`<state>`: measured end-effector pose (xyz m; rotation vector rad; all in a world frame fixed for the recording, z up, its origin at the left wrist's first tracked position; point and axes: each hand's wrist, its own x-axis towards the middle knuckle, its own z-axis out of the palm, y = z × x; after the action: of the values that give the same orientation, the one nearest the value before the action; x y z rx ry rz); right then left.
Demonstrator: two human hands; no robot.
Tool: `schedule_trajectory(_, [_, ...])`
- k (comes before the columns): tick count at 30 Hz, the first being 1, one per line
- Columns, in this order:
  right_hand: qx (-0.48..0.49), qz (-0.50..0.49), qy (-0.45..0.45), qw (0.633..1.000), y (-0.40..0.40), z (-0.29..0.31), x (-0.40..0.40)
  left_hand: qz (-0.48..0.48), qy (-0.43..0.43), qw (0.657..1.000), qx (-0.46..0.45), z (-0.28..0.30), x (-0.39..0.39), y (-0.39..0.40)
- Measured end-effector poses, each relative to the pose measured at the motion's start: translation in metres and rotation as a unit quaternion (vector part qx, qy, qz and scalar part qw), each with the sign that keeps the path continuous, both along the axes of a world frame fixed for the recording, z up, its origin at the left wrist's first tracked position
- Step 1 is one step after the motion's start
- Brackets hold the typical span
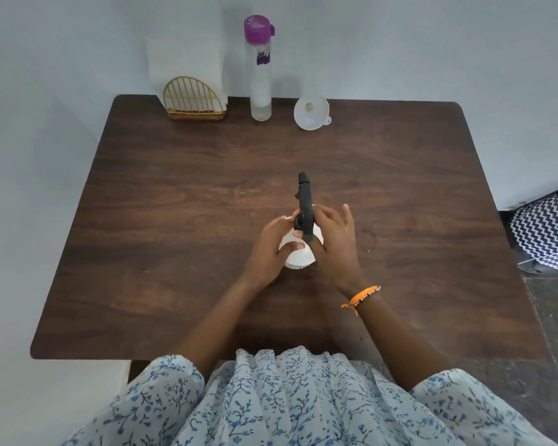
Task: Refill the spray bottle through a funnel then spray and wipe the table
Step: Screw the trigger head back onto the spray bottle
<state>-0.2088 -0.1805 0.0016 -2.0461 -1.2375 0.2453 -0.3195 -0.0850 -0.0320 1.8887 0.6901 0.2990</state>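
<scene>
- So the small white plastic spray bottle (298,254) with the black trigger head (305,207) stands upright mid-way across the dark wood-grain table (174,252). The left hand (268,249) is wrapped round the white body and the right hand (334,239) is pinched on the black head, a couple of fingers splayed loose. My guess is the head is being unscrewed for the refill, though I can't tell if the thread has started to give.
- Biggest risk imo: the twist is applied high up, above the left hand's hold. If that lower hold is slack, the whole bottle spins with the cap, or tips away from the person, nozzle first.
- The dip tube isn't visible. Pulling the head off at an angle could drag it against the neck and flick drops onto the table.
- The right thumb sits close to the trigger side. Squeeze too hard and it might spray forward early.
- The translucent white plastic funnel (311,111) lies tilted on its side, well beyond the hands, near the far edge. Next to it is the tall clear water bottle with purple flip lid (260,69). Reaching past the open spray bottle for either could knock it over.
- That tall bottle looks top-heavy and narrow, so a careless grab could topple it toward the gold wire napkin holder (194,99).
</scene>
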Motion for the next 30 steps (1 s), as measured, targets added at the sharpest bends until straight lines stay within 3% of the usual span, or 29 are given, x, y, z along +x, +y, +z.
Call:
schedule_trajectory(3, [0.011, -0.039, 0.01, 0.999, 0.001, 0.0, -0.007, 0.052, -0.023, 0.998, -0.003, 0.008, 0.004, -0.014])
schedule_trajectory(5, [-0.001, -0.007, 0.063, 0.998, 0.003, 0.002, 0.003, 0.058, -0.025, 0.998, -0.007, 0.007, 0.007, -0.014])
schedule_trajectory(9, [-0.009, 0.174, 0.183, 0.968, 0.011, 0.019, 0.036, -0.068, 0.017, 0.995, -0.064, 0.009, 0.008, 0.02])
schedule_trajectory(12, [-0.03, 0.219, 0.233, 0.947, 0.019, 0.03, 0.038, -0.139, 0.034, 0.988, -0.062, 0.01, 0.011, 0.028])
schedule_trajectory(17, [0.01, 0.079, 0.098, 0.992, 0.012, 0.005, 0.018, -0.056, 0.02, 0.998, 0.024, -0.002, 0.01, 0.008])
schedule_trajectory(22, [0.003, -0.017, 0.022, 1.0, 0.008, 0.002, -0.001, 0.032, -0.014, 0.999, 0.039, 0.01, 0.01, -0.012])
schedule_trajectory(30, [0.026, -0.07, 0.006, 0.997, 0.01, 0.003, -0.008, 0.132, -0.018, 0.99, 0.045, 0.01, 0.02, -0.025])
